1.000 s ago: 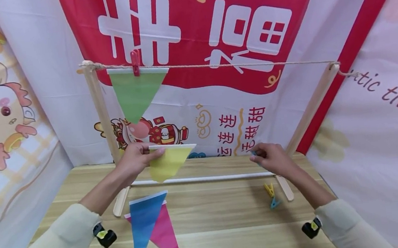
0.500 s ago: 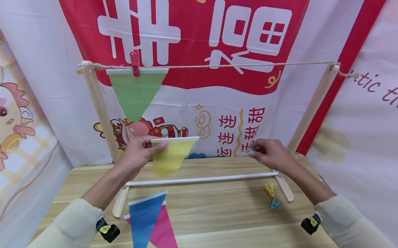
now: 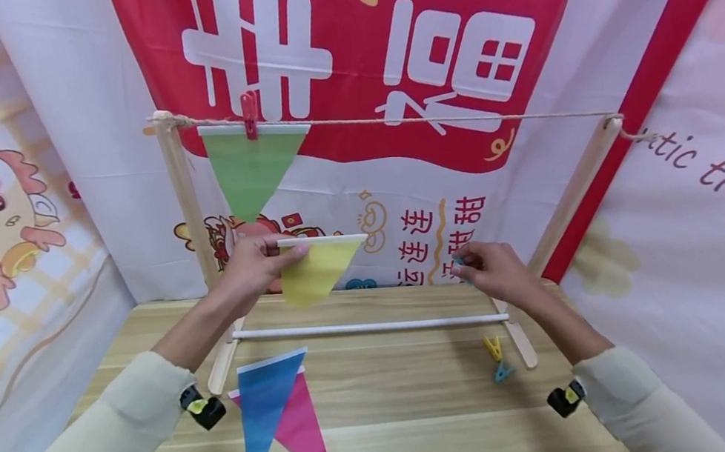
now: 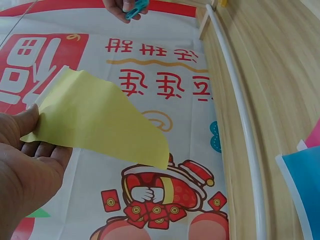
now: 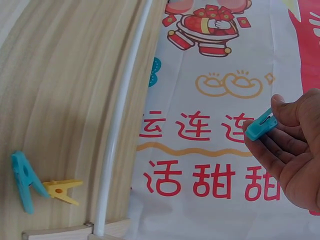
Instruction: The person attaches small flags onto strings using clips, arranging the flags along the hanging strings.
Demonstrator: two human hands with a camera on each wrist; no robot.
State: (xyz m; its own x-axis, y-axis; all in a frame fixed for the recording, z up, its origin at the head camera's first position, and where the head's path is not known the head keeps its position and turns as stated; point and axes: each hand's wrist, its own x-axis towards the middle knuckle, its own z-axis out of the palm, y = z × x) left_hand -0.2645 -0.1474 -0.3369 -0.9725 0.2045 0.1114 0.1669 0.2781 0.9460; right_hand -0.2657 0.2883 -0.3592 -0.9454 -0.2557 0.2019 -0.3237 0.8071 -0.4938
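Observation:
My left hand (image 3: 258, 262) pinches a yellow triangular pennant (image 3: 317, 272) by the left end of its white top edge; its point hangs down. In the left wrist view the pennant (image 4: 95, 117) spreads out from between thumb and fingers. My right hand (image 3: 498, 270) holds a teal clothespin, seen best in the right wrist view as a small plastic clothespin (image 5: 261, 127) between thumb and fingers. Above the hands runs a twine line (image 3: 404, 121) between two wooden posts. A green pennant (image 3: 255, 167) hangs at its left part from a red clothespin (image 3: 250, 114).
A blue pennant (image 3: 264, 401) overlaps a pink pennant (image 3: 303, 426) on the wooden table (image 3: 409, 399). Yellow (image 3: 493, 347) and teal (image 3: 503, 372) clothespins lie near the right foot of the stand. A white rod (image 3: 374, 326) joins the posts low down.
My left hand has risen and moved slightly right with the yellow pennant. My right hand has lifted a little, still holding the teal clothespin.

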